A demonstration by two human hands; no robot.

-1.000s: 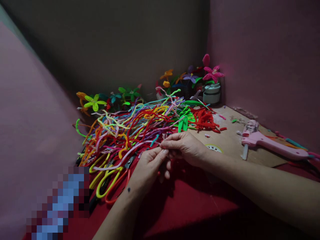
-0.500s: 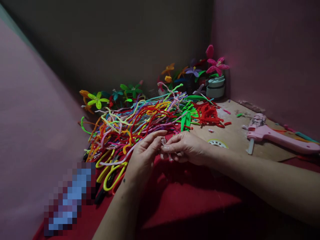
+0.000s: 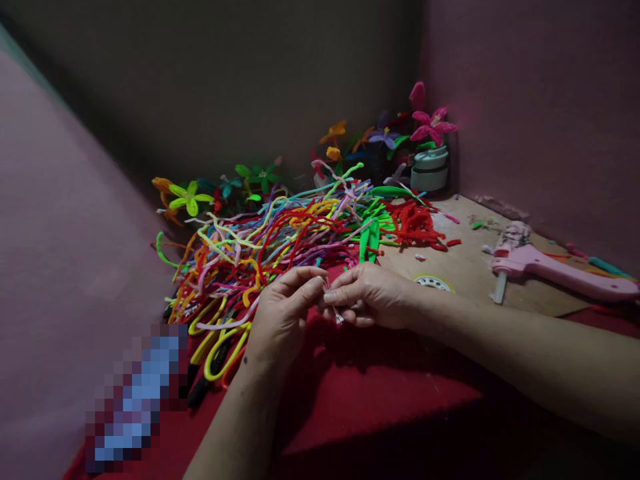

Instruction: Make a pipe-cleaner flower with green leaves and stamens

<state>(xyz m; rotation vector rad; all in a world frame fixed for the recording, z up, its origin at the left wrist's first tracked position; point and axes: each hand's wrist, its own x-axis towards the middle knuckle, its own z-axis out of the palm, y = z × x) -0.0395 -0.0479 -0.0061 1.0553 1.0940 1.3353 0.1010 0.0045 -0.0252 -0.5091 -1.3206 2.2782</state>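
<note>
A small bunch of thin whitish flower stamens [image 3: 339, 319] is pinched between the fingertips of my two hands. My right hand [image 3: 373, 295] is closed around the middle of the bunch, its lower ends showing under the fingers. From the left, my left hand [image 3: 287, 310] is shut with thumb and forefinger at the upper ends, which are mostly hidden now. Just beyond my hands lies a tangled heap of coloured pipe cleaners [image 3: 280, 233], with a folded green pipe-cleaner leaf [image 3: 369, 240] at its near right side.
On a brown board [image 3: 473, 280] at the right rest a pink glue gun [image 3: 560, 267], a white tape spool [image 3: 433, 283] and red pipe-cleaner pieces [image 3: 417, 225]. Yellow-handled scissors [image 3: 220, 350] lie left. Pipe-cleaner flowers [image 3: 190, 198] stand behind, near a pale green container [image 3: 429, 170]. Red cloth [image 3: 380, 400] covers the front.
The upper ends of the stamens, visible before above the fingers, are now mostly covered by my left fingertips. Both hands stay close together. The whole view has shifted slightly.
</note>
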